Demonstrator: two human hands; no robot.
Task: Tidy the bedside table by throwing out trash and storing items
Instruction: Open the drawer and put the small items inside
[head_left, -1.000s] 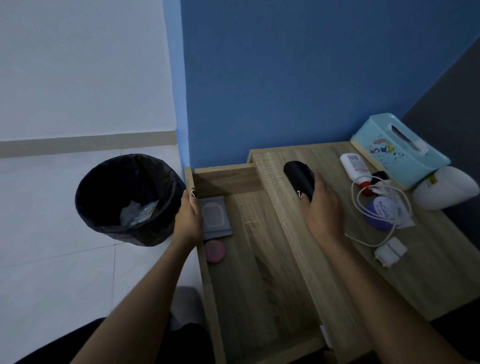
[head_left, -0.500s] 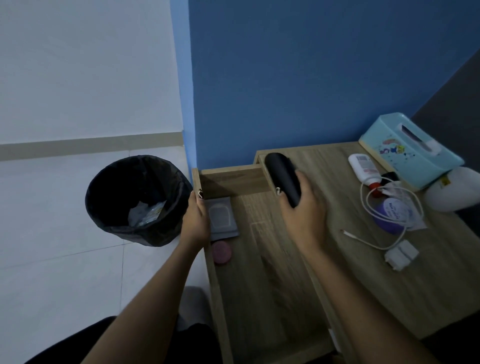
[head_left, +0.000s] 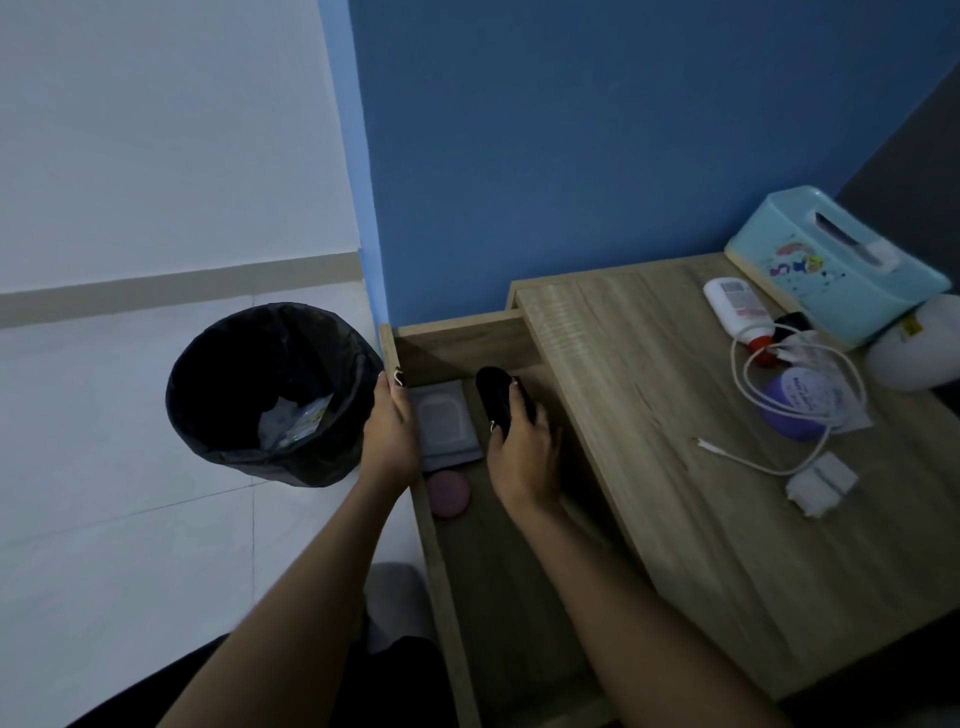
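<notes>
My right hand (head_left: 524, 447) grips a black oval case (head_left: 493, 389) down inside the open wooden drawer (head_left: 514, 597), near its back end. My left hand (head_left: 389, 431) holds the drawer's left rim. A grey pouch (head_left: 447, 421) and a pink round disc (head_left: 448, 493) lie in the drawer beside my left hand. On the bedside table top (head_left: 649, 415) are a white bottle with a red cap (head_left: 735, 312), a white cable (head_left: 779, 415) with its charger plug (head_left: 821, 483), and a purple round tin (head_left: 795, 405).
A black-lined trash bin (head_left: 270, 395) with some wrappers inside stands on the white floor left of the drawer. A light-blue tissue box (head_left: 836, 265) and a white rounded object (head_left: 919, 348) sit at the table's back right, against the blue wall.
My right hand has carried the black case leftward off the table top and down into the drawer. My left hand has stayed on the drawer's rim.
</notes>
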